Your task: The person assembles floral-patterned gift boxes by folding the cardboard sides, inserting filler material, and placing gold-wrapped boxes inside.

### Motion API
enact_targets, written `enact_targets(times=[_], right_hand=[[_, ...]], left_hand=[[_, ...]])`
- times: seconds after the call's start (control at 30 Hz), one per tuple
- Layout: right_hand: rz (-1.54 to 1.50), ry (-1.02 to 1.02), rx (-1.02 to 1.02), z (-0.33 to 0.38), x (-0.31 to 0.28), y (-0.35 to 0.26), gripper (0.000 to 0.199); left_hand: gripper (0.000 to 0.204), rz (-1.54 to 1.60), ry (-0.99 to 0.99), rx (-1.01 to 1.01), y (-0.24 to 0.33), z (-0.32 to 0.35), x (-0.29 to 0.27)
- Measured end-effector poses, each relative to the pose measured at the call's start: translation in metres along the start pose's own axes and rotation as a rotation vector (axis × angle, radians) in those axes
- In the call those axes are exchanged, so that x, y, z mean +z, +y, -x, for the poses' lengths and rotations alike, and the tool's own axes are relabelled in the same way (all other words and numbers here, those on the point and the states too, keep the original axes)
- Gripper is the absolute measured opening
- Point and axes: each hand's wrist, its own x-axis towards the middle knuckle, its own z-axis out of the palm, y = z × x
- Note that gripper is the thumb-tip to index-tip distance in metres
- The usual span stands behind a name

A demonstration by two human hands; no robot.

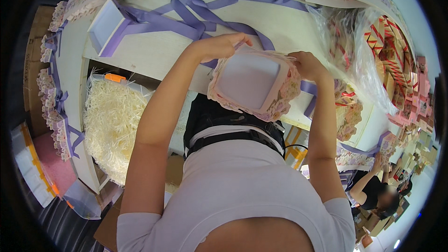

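At the centre of the frame, one open floral gift box [254, 84] with a white inside is held between two hands: the left hand [223, 45] grips its upper left rim with curled fingers, and the right hand [305, 64] pinches its upper right edge. One white box [103, 23] lies at upper left among purple ribbons [196, 16], one tub of shredded paper [112, 121] sits at left, and one clear bag of red-and-gold boxes [378, 51] lies at right.

Between the 2 hands, 1 open floral box [254, 84]. Just beyond the left hand [219, 46], 1 white box tray [105, 23] and a heap of purple ribbons [205, 14] too tangled to count. Below that hand, 1 bin of shredded paper [112, 121]. Past the right hand [305, 65], 1 clear bag of red-striped boxes [368, 56]. 1 other person [378, 191] sits further off.
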Motion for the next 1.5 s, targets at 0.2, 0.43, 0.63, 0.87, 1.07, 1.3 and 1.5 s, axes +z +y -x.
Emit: enact_targets(times=[0.2,0.43,0.63,0.87,1.07,1.3,1.5], right_hand=[[0.168,0.083,0.126,-0.019,0.014,-0.009,0.032],[-0.191,0.457,0.015,-0.011,0.03,-0.004,0.026],[-0.527,0.464,0.136,0.011,0.063,-0.002,0.035],[-0.804,0.32,0.303,0.014,0.058,-0.009,0.031],[-0.611,0.449,0.322,0.007,0.066,-0.015,0.023],[-1.28,0.428,0.369,-0.014,0.1,0.017,0.027],[-1.001,0.439,0.191,0.033,0.104,-0.01,0.048]], left_hand=[[0.048,-0.312,0.121,-0.02,-0.003,-0.019,0.004],[0.042,-0.452,0.009,-0.054,0.017,-0.015,0.009],[0.045,-0.354,0.055,-0.12,0.006,-0.015,-0.003],[0.045,-0.261,0.07,-0.25,-0.012,-0.019,-0.008],[0.032,-0.379,0.395,-0.211,-0.038,-0.044,-0.008],[0.036,0.424,0.61,0.295,-0.051,-0.027,0.021],[0.05,0.332,0.706,0.175,-0.104,0.024,0.069]])
